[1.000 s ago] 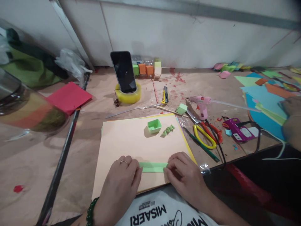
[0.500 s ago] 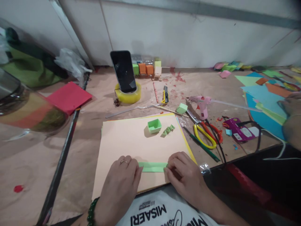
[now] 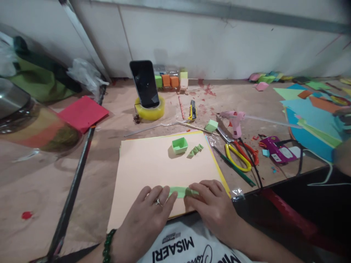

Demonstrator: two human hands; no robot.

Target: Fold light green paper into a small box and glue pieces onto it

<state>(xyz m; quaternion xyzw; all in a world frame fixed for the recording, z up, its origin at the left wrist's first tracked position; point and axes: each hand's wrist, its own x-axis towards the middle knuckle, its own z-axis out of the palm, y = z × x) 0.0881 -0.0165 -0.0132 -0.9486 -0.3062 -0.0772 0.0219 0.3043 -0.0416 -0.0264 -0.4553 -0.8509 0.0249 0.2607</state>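
Observation:
A light green paper strip (image 3: 180, 192) lies across the near part of a stack of peach paper sheets (image 3: 145, 164). My left hand (image 3: 149, 212), with a ring and a green bead bracelet, pinches the strip's left end. At the right end, my right hand (image 3: 214, 206) grips it between thumb and fingers, and the strip looks slightly bent there. Fingers cover both ends. Farther up the sheets sit a small open green paper box (image 3: 180, 145) and a zigzag-folded green paper piece (image 3: 195, 150).
Right of the sheets lie scissors (image 3: 238, 159), a green pencil (image 3: 236, 167), a pink glue gun (image 3: 234, 118) and a purple power strip (image 3: 279, 149). Behind, a phone (image 3: 144, 84) leans on a yellow tape roll (image 3: 150, 111). A large jar (image 3: 35, 124) stands left. Another person's hand is at far right.
My left hand has shifted right along the strip, closer to my right hand, so less of the strip shows. The strip now bends near its right end. The co-worker's hand has moved.

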